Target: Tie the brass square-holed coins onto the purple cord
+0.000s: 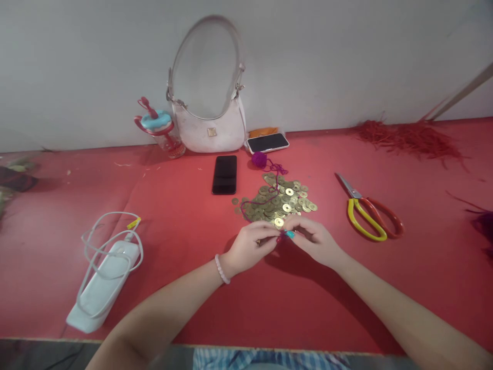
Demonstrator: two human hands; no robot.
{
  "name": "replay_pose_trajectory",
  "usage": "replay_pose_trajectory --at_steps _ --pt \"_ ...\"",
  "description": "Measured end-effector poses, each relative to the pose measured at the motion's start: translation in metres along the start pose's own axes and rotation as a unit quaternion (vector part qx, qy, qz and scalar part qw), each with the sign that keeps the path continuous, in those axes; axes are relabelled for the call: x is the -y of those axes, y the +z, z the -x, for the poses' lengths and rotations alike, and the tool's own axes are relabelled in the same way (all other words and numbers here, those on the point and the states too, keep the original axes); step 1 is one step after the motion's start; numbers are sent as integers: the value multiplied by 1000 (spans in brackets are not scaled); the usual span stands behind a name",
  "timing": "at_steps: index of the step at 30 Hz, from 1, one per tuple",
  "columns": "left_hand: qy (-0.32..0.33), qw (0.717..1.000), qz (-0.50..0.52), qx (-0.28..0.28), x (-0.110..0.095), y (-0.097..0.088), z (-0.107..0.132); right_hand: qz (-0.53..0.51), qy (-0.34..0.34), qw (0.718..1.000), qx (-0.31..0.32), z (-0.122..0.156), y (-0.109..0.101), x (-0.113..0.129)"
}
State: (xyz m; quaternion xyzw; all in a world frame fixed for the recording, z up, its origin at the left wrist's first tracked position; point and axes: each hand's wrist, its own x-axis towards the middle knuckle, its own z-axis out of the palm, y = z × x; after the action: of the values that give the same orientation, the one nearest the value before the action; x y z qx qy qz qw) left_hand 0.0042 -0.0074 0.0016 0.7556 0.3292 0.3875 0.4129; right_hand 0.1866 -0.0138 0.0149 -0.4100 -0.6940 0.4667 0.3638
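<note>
A red-covered bench (192,308) runs back to a pale wall, where a white handbag (210,128) stands upright. At the near left lies a white power bank (103,282), loosely wrapped in its cable (90,241). At the far right is a heap of red fringe (408,137). Yellow-and-red scissors (372,213) lie closed, well to the right of a pile of brass coins (283,198) at mid-bench. A black phone (224,174) lies left of the pile, a second phone (268,142) rests beside the handbag, and a lidded cup (159,131) stands on the bag's other side. Just in front of the coins, the person's left hand (252,246) and right hand (314,239) meet fingertip to fingertip. Both are pinched on a purple cord (274,191) that trails back over the coins to a small ball of thread (259,159). Whether a coin sits in the pinch cannot be told.
</note>
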Motion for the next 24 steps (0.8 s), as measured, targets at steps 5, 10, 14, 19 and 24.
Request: replay_pose_trajectory --at_steps 5,10,14,19,24 --pt "-8 1000 14 -7 3 1 1 -5 -57 998 -4 1 0 -1" --pt "-15 1000 3 -18 2 0 0 -4 -52 999 -8 1 1 -3" --pt "-21 998 -2 -51 2 -1 -1 70 -58 995 -41 -2 1 -7" --pt "-33 997 7 -73 3 -2 0 190 -82 969 -133 -5 -3 -10" --pt "-31 997 4 -69 2 -2 0 154 -69 984 -52 -3 2 -4"
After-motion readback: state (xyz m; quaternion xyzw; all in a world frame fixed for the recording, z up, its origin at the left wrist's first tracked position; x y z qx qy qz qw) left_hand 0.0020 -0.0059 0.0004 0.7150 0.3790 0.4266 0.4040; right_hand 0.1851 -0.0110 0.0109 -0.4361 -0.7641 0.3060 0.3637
